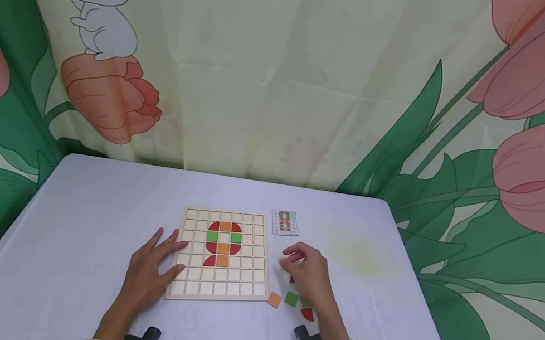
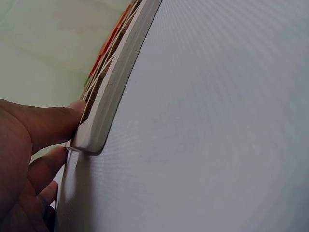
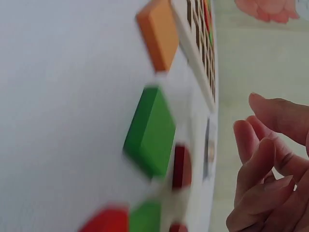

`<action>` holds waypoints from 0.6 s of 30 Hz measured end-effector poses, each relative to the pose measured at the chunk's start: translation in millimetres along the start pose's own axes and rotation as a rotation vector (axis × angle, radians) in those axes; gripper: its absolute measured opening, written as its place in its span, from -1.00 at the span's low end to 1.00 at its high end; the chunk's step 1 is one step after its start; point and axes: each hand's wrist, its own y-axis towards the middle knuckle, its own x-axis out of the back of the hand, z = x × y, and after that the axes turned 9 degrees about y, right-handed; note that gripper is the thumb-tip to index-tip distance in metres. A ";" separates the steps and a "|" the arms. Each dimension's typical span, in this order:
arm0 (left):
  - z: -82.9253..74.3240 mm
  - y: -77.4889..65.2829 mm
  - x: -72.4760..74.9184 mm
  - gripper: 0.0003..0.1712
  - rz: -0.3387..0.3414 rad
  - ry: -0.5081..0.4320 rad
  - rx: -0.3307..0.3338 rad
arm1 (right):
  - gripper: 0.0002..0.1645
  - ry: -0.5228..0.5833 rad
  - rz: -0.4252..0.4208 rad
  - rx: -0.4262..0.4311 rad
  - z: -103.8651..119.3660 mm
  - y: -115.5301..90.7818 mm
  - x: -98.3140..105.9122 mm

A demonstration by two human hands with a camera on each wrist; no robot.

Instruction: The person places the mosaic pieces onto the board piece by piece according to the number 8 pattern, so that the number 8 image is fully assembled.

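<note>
My left hand (image 1: 148,269) rests at the left edge of a square wooden grid board (image 1: 190,287), fingers spread, thumb and a finger touching its rim. In the left wrist view the thumb (image 2: 55,123) lies against the board's edge (image 2: 113,92). Red, orange and green tiles (image 1: 223,248) sit in the board's middle cells. My right hand (image 1: 309,272) hovers over loose tiles right of the board, fingers loosely bent. The right wrist view shows a gap between thumb and fingers, with nothing held. Below it lie an orange tile (image 1: 274,299) and a green tile (image 1: 291,299).
A small pattern card (image 1: 285,223) lies to the right of the board. A red tile (image 1: 307,314) lies near the right wrist, and a dark red tile (image 3: 181,166) partly shows beyond the green one. Behind the white-covered table (image 1: 104,195) hangs a printed curtain (image 1: 262,81).
</note>
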 end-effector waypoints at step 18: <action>-0.4 -0.3 1.8 -0.36 0.005 -0.002 0.004 | -0.64 -0.279 -0.104 -0.094 -40.1 -9.6 38.7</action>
